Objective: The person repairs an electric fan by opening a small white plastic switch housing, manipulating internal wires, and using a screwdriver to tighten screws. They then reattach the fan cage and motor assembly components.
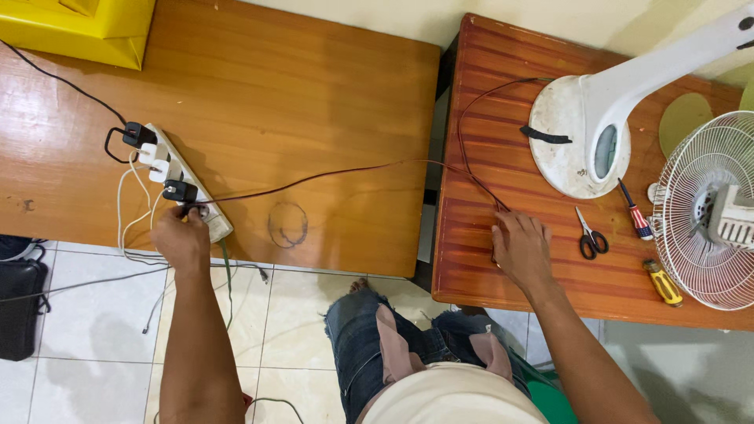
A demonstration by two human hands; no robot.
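The left hand (181, 238) rests on the near end of the white power strip (184, 182), fingers curled on a plug there. The right hand (521, 250) lies flat, fingers together, pinning the thin brown cord (314, 178) to the reddish table (487, 141)

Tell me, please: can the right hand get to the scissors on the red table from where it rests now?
Probably yes. The right hand lies flat on the red table, and the scissors lie just beside it on the same surface. Only bare wood shows between them; the dark cord runs off the other way.
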